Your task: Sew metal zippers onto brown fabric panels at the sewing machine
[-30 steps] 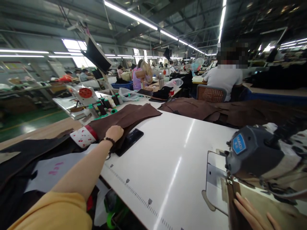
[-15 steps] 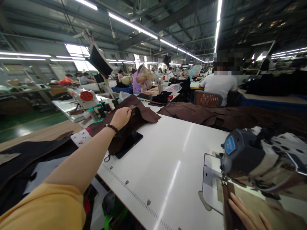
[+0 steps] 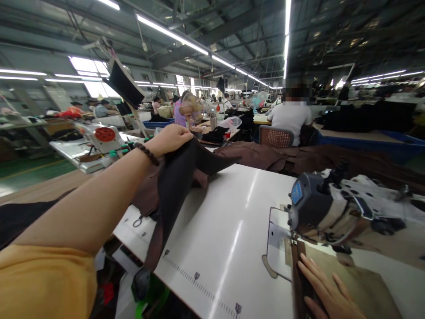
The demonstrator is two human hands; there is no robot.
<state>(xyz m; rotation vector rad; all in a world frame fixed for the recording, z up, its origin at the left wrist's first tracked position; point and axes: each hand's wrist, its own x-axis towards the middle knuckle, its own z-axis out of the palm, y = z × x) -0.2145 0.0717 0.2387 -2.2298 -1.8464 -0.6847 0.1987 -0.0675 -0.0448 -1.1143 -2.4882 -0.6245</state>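
Observation:
My left hand (image 3: 172,139), a beaded bracelet on its wrist, is closed on the top edge of a dark brown fabric panel (image 3: 175,186). The panel hangs from my fingers, its lower end draping over the front edge of the white table (image 3: 212,235). Underneath, partly hidden, lies more brown fabric (image 3: 146,195). My right hand (image 3: 327,285) rests with fingers stretched out on a brown strip (image 3: 299,274) beside the sewing machine (image 3: 327,208). The strip runs up to the needle area, and a khaki-coloured surface lies to its right.
Scissors, of which a handle ring (image 3: 137,222) shows, lie left of the raised panel. A pile of brown fabric pieces (image 3: 265,155) lines the table's far side. Another sewing machine (image 3: 99,135) stands at the left. A person in a white shirt (image 3: 289,119) sits ahead.
My left hand has lifted the panel off the stack and drawn it nearer; it now hangs and covers the spot where the phone lay. My right hand stays beside the machine. The view has shifted slightly right.

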